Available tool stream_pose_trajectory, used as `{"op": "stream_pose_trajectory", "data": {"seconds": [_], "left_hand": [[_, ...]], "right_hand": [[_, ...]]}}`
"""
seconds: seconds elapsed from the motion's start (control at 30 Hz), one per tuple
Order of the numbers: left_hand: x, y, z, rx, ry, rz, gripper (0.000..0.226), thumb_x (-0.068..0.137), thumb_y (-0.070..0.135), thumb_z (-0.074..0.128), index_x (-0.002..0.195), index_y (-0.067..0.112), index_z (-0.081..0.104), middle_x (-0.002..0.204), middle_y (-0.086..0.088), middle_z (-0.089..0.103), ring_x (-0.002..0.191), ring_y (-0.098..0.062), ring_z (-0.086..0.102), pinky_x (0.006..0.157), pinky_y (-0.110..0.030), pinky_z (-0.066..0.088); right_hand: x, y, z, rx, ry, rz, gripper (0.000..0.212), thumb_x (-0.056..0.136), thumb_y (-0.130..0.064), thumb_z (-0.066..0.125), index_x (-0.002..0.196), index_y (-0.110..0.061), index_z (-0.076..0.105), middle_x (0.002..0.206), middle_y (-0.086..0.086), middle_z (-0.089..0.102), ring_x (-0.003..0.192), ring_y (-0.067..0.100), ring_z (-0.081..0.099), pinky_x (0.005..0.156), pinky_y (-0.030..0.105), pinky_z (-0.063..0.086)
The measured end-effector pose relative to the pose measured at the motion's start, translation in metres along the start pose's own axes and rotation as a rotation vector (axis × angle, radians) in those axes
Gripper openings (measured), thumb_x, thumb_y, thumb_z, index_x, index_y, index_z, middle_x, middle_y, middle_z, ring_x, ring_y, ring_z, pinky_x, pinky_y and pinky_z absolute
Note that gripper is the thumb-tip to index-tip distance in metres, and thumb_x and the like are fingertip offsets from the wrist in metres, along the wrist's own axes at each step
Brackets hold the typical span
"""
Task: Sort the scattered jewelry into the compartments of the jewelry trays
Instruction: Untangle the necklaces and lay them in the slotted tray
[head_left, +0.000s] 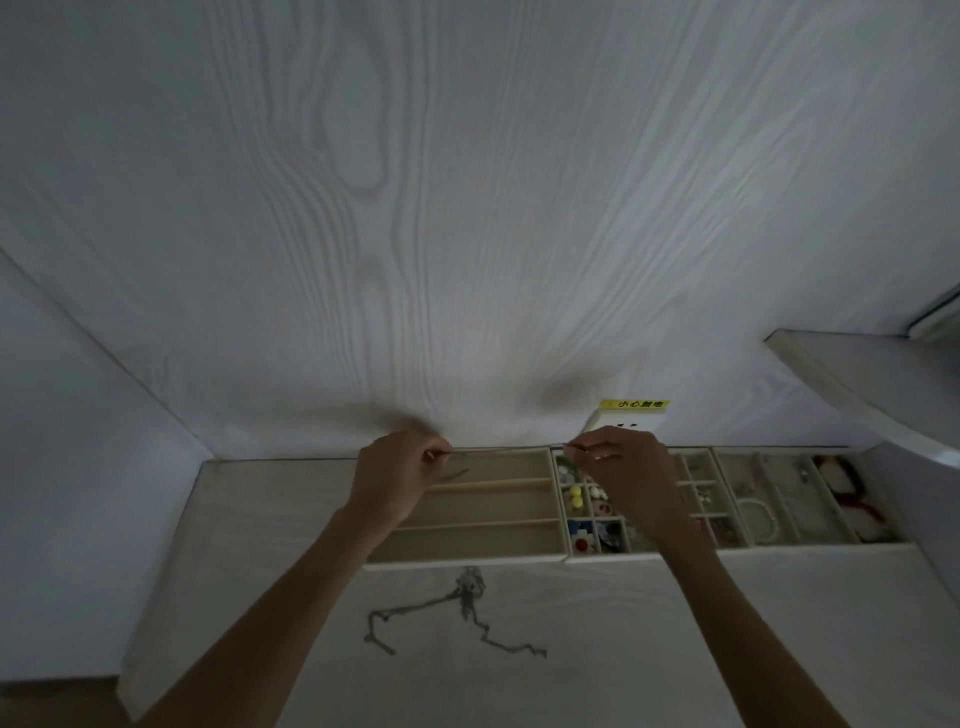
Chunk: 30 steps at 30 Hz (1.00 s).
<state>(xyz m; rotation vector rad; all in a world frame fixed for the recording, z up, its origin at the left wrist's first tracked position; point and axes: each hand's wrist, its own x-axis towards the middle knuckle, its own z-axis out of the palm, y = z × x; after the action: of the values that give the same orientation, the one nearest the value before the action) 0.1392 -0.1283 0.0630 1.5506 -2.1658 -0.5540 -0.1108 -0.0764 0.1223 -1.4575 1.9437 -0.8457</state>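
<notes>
since both hands, left hand (397, 467) and right hand (618, 462), are pinching the ends of a thin chain (506, 450) stretched taut over the slotted tray (467, 558) at the surface's back edge, i'd lower it level into one long slot.

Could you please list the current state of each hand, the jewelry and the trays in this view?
left hand: pinching one end of the thin chain
right hand: pinching the other end
thin chain: stretched taut above the left tray
left tray: long compartments, looks empty
middle tray: small compartments, partly filled
right tray: holds jewelry
grey necklace: loose on the table, unsorted
</notes>
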Motion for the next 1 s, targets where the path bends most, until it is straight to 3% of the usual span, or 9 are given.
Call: {"op": "stream_pose_trajectory", "data": {"seconds": [0.13, 0.27, 0.37, 0.5, 0.6, 0.7, 0.83, 1.0], "left_hand": [[-0.003, -0.014, 0.002, 0.064, -0.013, -0.084, 0.016, 0.089, 0.030, 0.061, 0.100, 0.028, 0.071, 0.095, 0.011, 0.071, 0.088, -0.007, 0.064, 0.065, -0.020, 0.035], [-0.004, -0.028, 0.004, 0.101, -0.060, -0.148, 0.018, 0.088, 0.033, 0.062, 0.103, 0.030, 0.071, 0.100, 0.012, 0.071, 0.095, -0.009, 0.064, 0.075, -0.023, 0.044], [-0.004, -0.032, 0.002, 0.144, -0.072, -0.193, 0.019, 0.085, 0.032, 0.063, 0.101, 0.031, 0.071, 0.101, 0.011, 0.071, 0.097, -0.011, 0.064, 0.081, -0.026, 0.048], [-0.001, -0.038, 0.000, 0.148, -0.068, -0.241, 0.017, 0.082, 0.025, 0.064, 0.097, 0.030, 0.072, 0.101, 0.011, 0.070, 0.096, -0.010, 0.064, 0.079, -0.022, 0.044], [0.003, -0.043, -0.002, 0.153, -0.123, -0.264, 0.017, 0.083, 0.023, 0.065, 0.098, 0.028, 0.072, 0.102, 0.011, 0.071, 0.098, -0.009, 0.064, 0.081, -0.022, 0.043], [0.008, -0.046, -0.005, 0.183, -0.170, -0.260, 0.019, 0.080, 0.022, 0.067, 0.097, 0.028, 0.073, 0.101, 0.013, 0.071, 0.100, -0.008, 0.064, 0.082, -0.022, 0.044], [0.013, -0.044, -0.008, 0.271, -0.215, -0.193, 0.018, 0.079, 0.020, 0.068, 0.094, 0.028, 0.075, 0.100, 0.010, 0.071, 0.099, -0.011, 0.063, 0.081, -0.025, 0.047], [0.018, -0.040, -0.009, 0.432, -0.258, -0.108, 0.018, 0.082, 0.014, 0.066, 0.097, 0.022, 0.073, 0.107, 0.003, 0.069, 0.103, -0.017, 0.062, 0.085, -0.028, 0.047]], "right_hand": [[0.006, 0.012, 0.022, 0.006, 0.030, -0.024, 0.004, 0.077, -0.020, 0.075, 0.078, -0.025, 0.074, 0.066, -0.015, 0.066, 0.059, -0.005, 0.062, 0.062, 0.014, 0.047], [0.014, 0.024, 0.039, -0.024, 0.001, 0.017, 0.008, 0.079, -0.021, 0.074, 0.085, -0.017, 0.076, 0.068, -0.003, 0.068, 0.062, 0.003, 0.062, 0.060, 0.017, 0.047], [0.019, 0.030, 0.047, -0.105, -0.010, 0.043, 0.009, 0.081, -0.025, 0.072, 0.087, -0.021, 0.076, 0.074, 0.000, 0.072, 0.064, 0.006, 0.062, 0.061, 0.021, 0.048], [0.023, 0.036, 0.055, -0.399, -0.045, -0.009, 0.017, 0.089, -0.032, 0.060, 0.097, -0.024, 0.073, 0.089, 0.001, 0.073, 0.082, 0.016, 0.067, 0.069, 0.030, 0.052], [0.025, 0.039, 0.056, -0.651, -0.092, -0.118, 0.024, 0.094, -0.038, 0.051, 0.107, -0.029, 0.069, 0.092, -0.001, 0.072, 0.087, 0.018, 0.066, 0.070, 0.029, 0.049], [0.029, 0.041, 0.054, -0.725, -0.171, -0.178, 0.029, 0.095, -0.041, 0.048, 0.111, -0.026, 0.067, 0.096, 0.002, 0.071, 0.089, 0.019, 0.066, 0.067, 0.025, 0.042], [0.036, 0.039, 0.056, -0.801, -0.223, -0.213, 0.032, 0.094, -0.045, 0.046, 0.110, -0.028, 0.068, 0.095, 0.000, 0.070, 0.087, 0.018, 0.066, 0.070, 0.028, 0.047], [0.044, 0.033, 0.057, -0.843, -0.275, -0.258, 0.028, 0.093, -0.042, 0.050, 0.110, -0.029, 0.068, 0.102, -0.002, 0.069, 0.095, 0.018, 0.064, 0.070, 0.025, 0.041]]}}
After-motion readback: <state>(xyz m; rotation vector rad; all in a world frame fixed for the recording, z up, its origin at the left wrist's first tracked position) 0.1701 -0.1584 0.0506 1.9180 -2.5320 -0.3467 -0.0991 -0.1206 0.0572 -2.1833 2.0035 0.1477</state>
